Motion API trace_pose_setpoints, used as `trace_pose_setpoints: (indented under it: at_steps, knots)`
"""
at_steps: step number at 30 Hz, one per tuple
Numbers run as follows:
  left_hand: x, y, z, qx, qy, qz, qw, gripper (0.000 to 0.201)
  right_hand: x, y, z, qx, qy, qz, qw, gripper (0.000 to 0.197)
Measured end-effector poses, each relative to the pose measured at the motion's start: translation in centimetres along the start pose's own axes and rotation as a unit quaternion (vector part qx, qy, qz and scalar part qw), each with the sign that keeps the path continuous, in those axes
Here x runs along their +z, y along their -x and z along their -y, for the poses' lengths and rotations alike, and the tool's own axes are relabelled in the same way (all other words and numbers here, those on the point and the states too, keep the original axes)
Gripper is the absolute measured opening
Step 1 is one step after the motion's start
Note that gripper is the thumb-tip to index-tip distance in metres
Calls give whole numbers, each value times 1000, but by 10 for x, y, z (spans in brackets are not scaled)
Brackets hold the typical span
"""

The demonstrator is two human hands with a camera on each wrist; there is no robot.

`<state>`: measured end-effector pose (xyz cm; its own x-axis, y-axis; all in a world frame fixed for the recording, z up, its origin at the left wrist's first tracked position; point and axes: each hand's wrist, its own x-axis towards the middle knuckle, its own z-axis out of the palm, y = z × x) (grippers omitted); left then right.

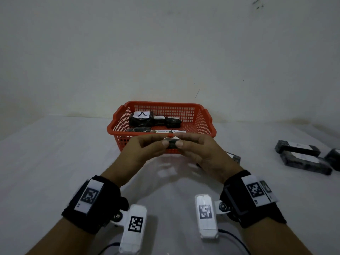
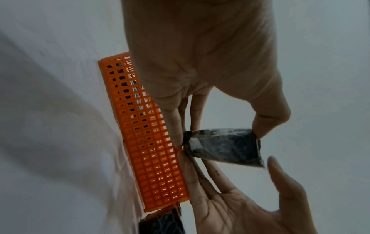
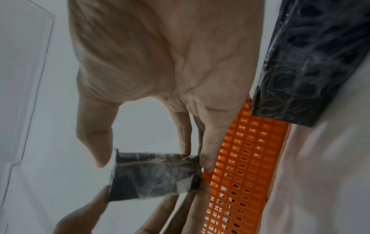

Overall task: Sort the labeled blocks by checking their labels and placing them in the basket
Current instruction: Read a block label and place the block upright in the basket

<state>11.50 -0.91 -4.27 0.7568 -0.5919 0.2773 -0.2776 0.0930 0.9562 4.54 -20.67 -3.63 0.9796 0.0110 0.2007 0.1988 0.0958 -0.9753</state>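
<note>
Block [image 1: 171,143], 1, pinched between left hand [image 1: 141,150] and right hand [image 1: 200,151] before basket [image 1: 117,120]: tilt white label up, read, then lower in.

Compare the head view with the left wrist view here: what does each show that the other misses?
Only the head view shows the blocks inside the basket, including the A-labelled block, and the unsorted blocks on the table at the right. Only the left wrist view shows the held block's underside close up, and the right hand's palm. Both show the left hand and right hand pinching one small black block before the orange basket.
</note>
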Motion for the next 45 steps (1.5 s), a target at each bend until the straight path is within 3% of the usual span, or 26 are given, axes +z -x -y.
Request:
trace_pose_setpoints:
  at_steps: [4,8,13,16,20,24,27,29,34,37,41,45]
  knots:
    - [-4,-1,1,-11,9,-16,1000,31,2,1,1,0,14,11,1000,29]
    - [-1,2,-1,-7,-26,26,999,38,-1,1,0,-9,41,-8,999,40]
    - [1,4,-5,9,-57,6,998,39,-2,3,-1,4,31,23,999,42]
    - [1,5,-8,-2,-48,31,998,45,-5,0,-4,1,43,8,999,51]
    - [-2,3,-7,4,-47,7,999,48,-3,-3,-5,13,28,-9,999,61]
    - [-4,2,-5,-20,-28,21,999,75,4,-4,-3,56,14,-38,998,38]
    - [-2,2,-3,-16,-28,45,998,82,3,-6,-6,53,59,-75,994,29]
    - [1,0,-3,-6,-25,9,1000,79,3,-6,-7,41,81,-95,991,32]
    - [3,-1,-6,56,-52,-101,992,35,6,-5,-3,15,115,-86,990,40]
    - [-1,0,-6,91,-43,-113,989,38,10,-6,0,35,95,-79,992,24]
    - [-2,-2,-5,123,-28,-106,986,35,15,-4,4,77,75,-71,992,30]
    - [-2,2,-7,145,-56,-82,984,33,17,-4,4,67,31,-60,995,20]
